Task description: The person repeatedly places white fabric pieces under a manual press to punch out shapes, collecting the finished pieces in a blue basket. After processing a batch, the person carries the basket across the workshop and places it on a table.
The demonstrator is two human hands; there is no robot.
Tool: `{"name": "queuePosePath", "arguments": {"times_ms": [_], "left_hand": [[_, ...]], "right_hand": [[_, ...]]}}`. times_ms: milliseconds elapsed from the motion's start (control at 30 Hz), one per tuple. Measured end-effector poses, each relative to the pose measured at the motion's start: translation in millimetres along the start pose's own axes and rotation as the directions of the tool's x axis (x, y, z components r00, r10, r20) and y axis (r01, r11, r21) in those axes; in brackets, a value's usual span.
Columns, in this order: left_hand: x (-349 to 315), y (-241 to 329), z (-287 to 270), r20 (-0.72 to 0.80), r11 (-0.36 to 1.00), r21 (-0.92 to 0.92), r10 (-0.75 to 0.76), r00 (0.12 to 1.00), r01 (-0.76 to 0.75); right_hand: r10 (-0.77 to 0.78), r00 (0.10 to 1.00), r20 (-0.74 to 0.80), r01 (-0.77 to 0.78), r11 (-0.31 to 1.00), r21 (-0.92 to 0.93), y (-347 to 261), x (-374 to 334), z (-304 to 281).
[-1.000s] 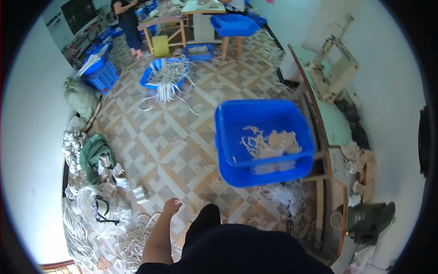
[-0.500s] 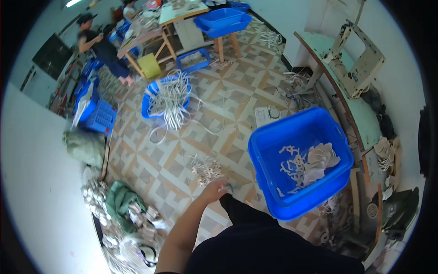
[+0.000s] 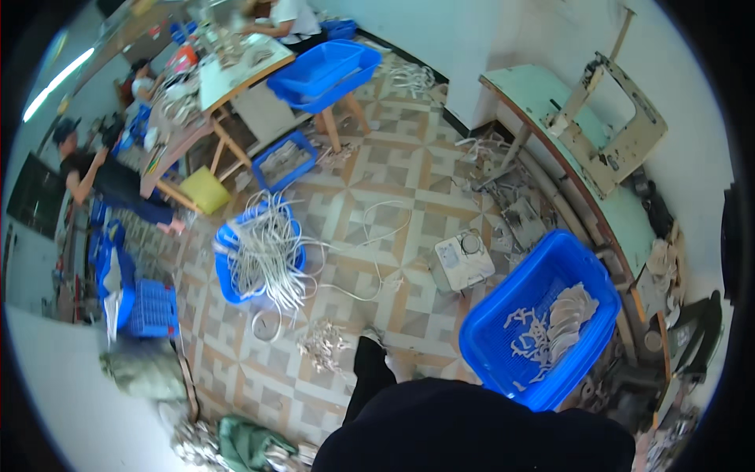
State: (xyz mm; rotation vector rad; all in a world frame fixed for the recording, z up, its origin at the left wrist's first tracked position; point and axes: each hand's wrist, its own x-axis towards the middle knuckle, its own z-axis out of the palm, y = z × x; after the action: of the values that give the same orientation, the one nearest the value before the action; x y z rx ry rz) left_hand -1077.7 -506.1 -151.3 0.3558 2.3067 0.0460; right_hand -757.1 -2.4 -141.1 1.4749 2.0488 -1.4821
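Note:
Neither of my hands is in view, so what they hold or touch cannot be seen. Closest to my dark-clothed body, at the right, is a blue plastic tub [image 3: 489, 337]. Inside it lie a fanned stack of off-white curved pieces [image 3: 572, 318] and a scatter of small white strips [image 3: 533, 343]. Just left of my shoe [image 3: 373, 337], a loose heap of short white scraps [image 3: 323, 346] rests on the floor. Farther off, at the left, a blue basket [image 3: 223, 271] overflows with long white strips [image 3: 271, 250], some trailing over the tiles.
A flat white scale-like device [image 3: 462, 267] sits on the tiles beside the tub. Along the right wall runs a green-topped bench [image 3: 525, 88] with a beige sewing-machine-like frame [image 3: 629, 145]. Another blue tub [image 3: 326, 71] stands on wooden legs. Several people are around the far worktables [image 3: 236, 79].
My left hand, earlier low by my shoe and the scrap heap, has left the view. The view has shifted, showing more of the far worktables and another seated person.

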Motion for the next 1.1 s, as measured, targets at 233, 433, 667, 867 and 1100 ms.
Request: {"name": "queuePosePath", "arguments": {"times_ms": [233,433,667,867,1100], "left_hand": [[217.6,174.6,-154.8,-0.148,0.880,0.201,0.462,0.874,-0.431],[383.7,512.1,-408.1,-0.346,0.534,-0.663,0.403,0.847,-0.525],[380.4,705.0,-314.8,0.080,0.770,-0.261,0.619,0.782,-0.583],[427.8,700.0,-289.7,0.157,0.828,-0.470,0.419,0.894,-0.306],[658.1,809.1,-303.3,0.444,0.924,0.215,0.195,0.875,-0.316]], "right_hand": [[0.325,0.939,-0.115,-0.303,0.937,0.174,6.8,14.0,-20.5],[0.475,0.878,-0.053,-0.438,0.844,0.309,6.6,71.5,-46.5],[0.346,0.923,-0.169,-0.204,0.811,0.548,-88.2,266.0,-211.8],[0.082,0.797,-0.599,0.282,0.826,0.488,-267.6,462.4,-479.7],[-0.012,0.958,-0.288,0.053,0.990,0.132,-250.1,646.5,-556.3]]}}
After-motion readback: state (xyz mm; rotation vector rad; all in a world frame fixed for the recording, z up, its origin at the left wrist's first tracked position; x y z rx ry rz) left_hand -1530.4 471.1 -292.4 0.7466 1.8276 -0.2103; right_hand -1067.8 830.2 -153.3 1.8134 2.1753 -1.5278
